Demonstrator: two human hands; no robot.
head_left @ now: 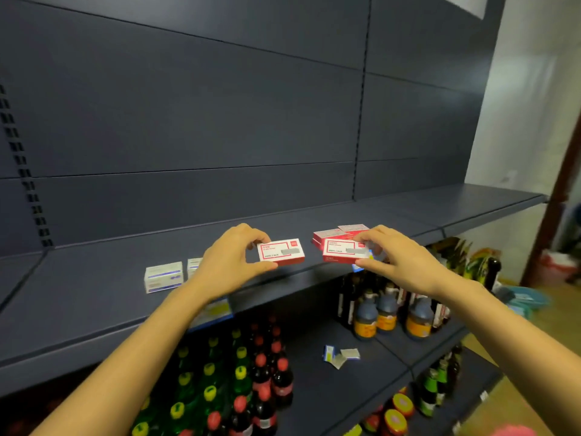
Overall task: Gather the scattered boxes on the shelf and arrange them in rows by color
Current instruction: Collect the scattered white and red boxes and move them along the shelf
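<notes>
My left hand [229, 258] pinches a small red-and-white box [280, 251] between thumb and fingers, just above the front of the dark shelf [94, 297]. My right hand [396, 258] pinches a second red-and-white box [341, 253] at its right end. Behind that box lie two more red boxes [336, 233], one behind the other. A white box with blue print [163, 276] stands to the left on the shelf. Another white box [194, 265] beside it is partly hidden by my left wrist.
The shelf runs right to an end edge [531, 199]. Below, a lower shelf holds soda bottles [264, 382], dark sauce bottles [390, 313] and small loose packets [341, 355]. More bottles [437, 388] stand lower right.
</notes>
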